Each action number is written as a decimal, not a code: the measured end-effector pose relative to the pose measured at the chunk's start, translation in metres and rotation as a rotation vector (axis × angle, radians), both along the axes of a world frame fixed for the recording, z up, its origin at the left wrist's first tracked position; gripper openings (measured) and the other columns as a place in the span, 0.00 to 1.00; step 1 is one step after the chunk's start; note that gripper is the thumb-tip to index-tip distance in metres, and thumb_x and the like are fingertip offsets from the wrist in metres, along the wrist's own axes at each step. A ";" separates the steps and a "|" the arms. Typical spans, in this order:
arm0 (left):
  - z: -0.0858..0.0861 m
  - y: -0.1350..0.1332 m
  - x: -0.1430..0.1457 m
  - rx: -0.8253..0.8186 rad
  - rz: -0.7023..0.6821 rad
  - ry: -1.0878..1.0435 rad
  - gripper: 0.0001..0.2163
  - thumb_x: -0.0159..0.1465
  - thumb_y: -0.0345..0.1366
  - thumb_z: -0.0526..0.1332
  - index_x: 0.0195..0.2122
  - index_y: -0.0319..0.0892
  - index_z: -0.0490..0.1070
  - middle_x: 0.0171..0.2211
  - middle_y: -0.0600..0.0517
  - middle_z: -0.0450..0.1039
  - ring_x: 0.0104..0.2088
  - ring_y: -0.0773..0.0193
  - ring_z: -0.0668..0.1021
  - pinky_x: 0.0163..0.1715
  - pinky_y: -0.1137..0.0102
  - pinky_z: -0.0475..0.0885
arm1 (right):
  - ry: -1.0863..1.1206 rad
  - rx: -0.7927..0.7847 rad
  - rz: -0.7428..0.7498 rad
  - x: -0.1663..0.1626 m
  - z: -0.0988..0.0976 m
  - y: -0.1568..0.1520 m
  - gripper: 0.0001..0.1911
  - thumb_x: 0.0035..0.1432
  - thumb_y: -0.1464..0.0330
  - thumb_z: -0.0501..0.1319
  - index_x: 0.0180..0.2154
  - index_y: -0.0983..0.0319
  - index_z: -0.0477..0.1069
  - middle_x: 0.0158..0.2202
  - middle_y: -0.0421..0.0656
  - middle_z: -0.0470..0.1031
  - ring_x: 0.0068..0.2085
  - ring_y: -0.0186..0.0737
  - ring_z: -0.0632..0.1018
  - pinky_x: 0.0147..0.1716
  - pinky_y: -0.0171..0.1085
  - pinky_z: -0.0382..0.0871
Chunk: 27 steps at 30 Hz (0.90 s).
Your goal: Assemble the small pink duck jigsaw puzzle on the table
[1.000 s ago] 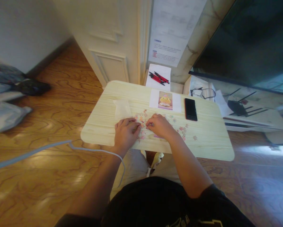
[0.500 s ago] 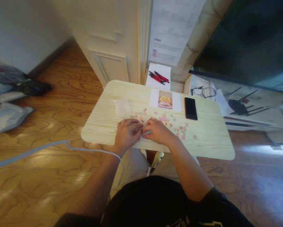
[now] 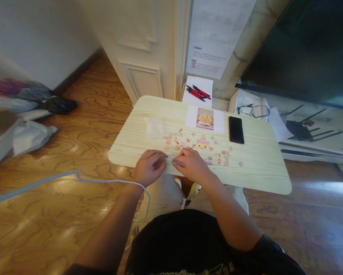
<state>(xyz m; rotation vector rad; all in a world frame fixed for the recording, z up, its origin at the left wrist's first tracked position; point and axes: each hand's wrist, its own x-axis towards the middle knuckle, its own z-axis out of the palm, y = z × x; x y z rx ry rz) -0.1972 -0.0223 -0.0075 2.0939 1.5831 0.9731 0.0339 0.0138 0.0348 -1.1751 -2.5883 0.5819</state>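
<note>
Over the near edge of a pale wood-grain table [image 3: 131, 141], my left hand [image 3: 150, 168] is curled with a gap between thumb and fingertips, and nothing shows in it. Just right of it, my right hand [image 3: 193, 165] pinches a small pale jigsaw piece [image 3: 177, 163] between thumb and fingers. Beyond my hands lie loose jigsaw pieces [image 3: 171, 142], mostly pink and orange. A partly joined puzzle section [image 3: 202, 144] shows a yellow face with a pink top. More loose pieces [image 3: 224, 156] are scattered to its right.
A printed reference picture [image 3: 205, 118] lies at the table's far side, with a black phone [image 3: 236, 130] to its right. A translucent bag [image 3: 154, 128] rests at the left. Red and black pens [image 3: 198, 93] lie on paper behind the table. A grey cable [image 3: 108, 181] crosses my left wrist.
My hands have drawn apart, and the left has come back toward the table's near edge. The whole view has shifted slightly, with the table appearing further right.
</note>
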 end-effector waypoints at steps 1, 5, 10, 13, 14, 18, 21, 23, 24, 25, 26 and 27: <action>-0.001 -0.002 0.000 0.004 -0.009 0.004 0.08 0.66 0.37 0.63 0.45 0.48 0.80 0.45 0.49 0.81 0.48 0.57 0.80 0.53 0.59 0.76 | -0.008 0.016 -0.002 -0.002 -0.001 -0.002 0.07 0.68 0.64 0.65 0.41 0.56 0.83 0.42 0.45 0.75 0.49 0.46 0.72 0.53 0.44 0.64; -0.004 -0.002 0.003 0.022 -0.010 0.027 0.08 0.66 0.37 0.63 0.43 0.48 0.80 0.44 0.49 0.81 0.47 0.57 0.80 0.52 0.59 0.75 | -0.034 0.045 -0.054 -0.008 -0.005 -0.006 0.08 0.69 0.64 0.64 0.40 0.57 0.82 0.43 0.46 0.74 0.49 0.47 0.72 0.51 0.44 0.64; -0.003 0.006 0.006 0.025 0.022 0.109 0.10 0.67 0.40 0.62 0.47 0.48 0.79 0.46 0.48 0.80 0.49 0.55 0.79 0.54 0.58 0.74 | -0.053 0.064 -0.128 -0.010 -0.007 -0.005 0.08 0.69 0.63 0.64 0.43 0.56 0.82 0.44 0.47 0.74 0.50 0.48 0.71 0.50 0.44 0.64; -0.001 0.013 0.008 0.058 0.088 0.206 0.14 0.68 0.42 0.62 0.52 0.46 0.78 0.49 0.46 0.78 0.51 0.51 0.78 0.55 0.55 0.72 | -0.032 0.079 -0.144 -0.009 -0.004 -0.006 0.09 0.70 0.62 0.63 0.44 0.56 0.81 0.44 0.47 0.74 0.50 0.48 0.71 0.52 0.45 0.64; -0.001 0.015 0.009 0.065 0.128 0.238 0.15 0.68 0.43 0.62 0.53 0.46 0.78 0.50 0.45 0.78 0.51 0.50 0.77 0.55 0.54 0.72 | -0.021 0.082 -0.145 -0.008 -0.003 -0.007 0.10 0.70 0.62 0.62 0.45 0.56 0.81 0.44 0.47 0.74 0.50 0.48 0.71 0.52 0.45 0.64; 0.000 0.025 0.013 0.068 0.228 0.312 0.14 0.69 0.44 0.61 0.49 0.46 0.79 0.50 0.43 0.77 0.50 0.47 0.76 0.52 0.52 0.72 | 0.034 0.065 -0.145 -0.003 0.003 -0.013 0.10 0.71 0.63 0.61 0.46 0.56 0.82 0.45 0.46 0.74 0.50 0.47 0.72 0.54 0.44 0.65; 0.000 0.031 0.016 0.069 0.212 0.328 0.11 0.70 0.43 0.59 0.43 0.47 0.80 0.46 0.45 0.78 0.47 0.49 0.76 0.49 0.54 0.72 | 0.071 0.057 -0.167 0.001 0.004 -0.016 0.10 0.70 0.64 0.61 0.46 0.56 0.82 0.45 0.46 0.74 0.50 0.46 0.73 0.54 0.44 0.65; 0.000 0.035 0.016 0.064 0.198 0.327 0.11 0.69 0.43 0.59 0.41 0.46 0.80 0.43 0.45 0.78 0.44 0.50 0.77 0.48 0.55 0.72 | 0.088 0.056 -0.189 0.004 0.004 -0.017 0.10 0.70 0.64 0.62 0.47 0.56 0.82 0.45 0.46 0.74 0.50 0.47 0.73 0.55 0.44 0.66; -0.001 0.037 0.016 0.058 0.194 0.324 0.10 0.69 0.43 0.60 0.40 0.46 0.80 0.42 0.45 0.78 0.44 0.51 0.77 0.47 0.56 0.73 | 0.094 0.056 -0.200 0.005 0.003 -0.017 0.10 0.70 0.64 0.62 0.47 0.56 0.82 0.46 0.47 0.74 0.50 0.47 0.73 0.55 0.44 0.66; -0.001 0.038 0.015 0.051 0.193 0.321 0.10 0.68 0.43 0.60 0.40 0.46 0.80 0.41 0.45 0.79 0.43 0.51 0.78 0.47 0.56 0.73 | 0.101 0.055 -0.209 0.007 0.003 -0.017 0.11 0.70 0.64 0.62 0.48 0.56 0.81 0.46 0.47 0.75 0.50 0.47 0.73 0.55 0.45 0.66; -0.001 0.039 0.014 0.045 0.193 0.318 0.10 0.68 0.42 0.61 0.39 0.46 0.80 0.41 0.45 0.79 0.43 0.51 0.78 0.47 0.56 0.73 | 0.107 0.052 -0.215 0.009 0.002 -0.017 0.11 0.70 0.64 0.62 0.49 0.56 0.81 0.47 0.47 0.75 0.51 0.47 0.73 0.55 0.45 0.67; -0.001 0.040 0.014 0.039 0.192 0.315 0.09 0.67 0.42 0.61 0.39 0.46 0.79 0.40 0.45 0.79 0.43 0.51 0.78 0.47 0.56 0.74 | 0.113 0.048 -0.219 0.010 0.002 -0.017 0.12 0.69 0.64 0.62 0.49 0.57 0.81 0.47 0.47 0.75 0.51 0.47 0.74 0.55 0.45 0.67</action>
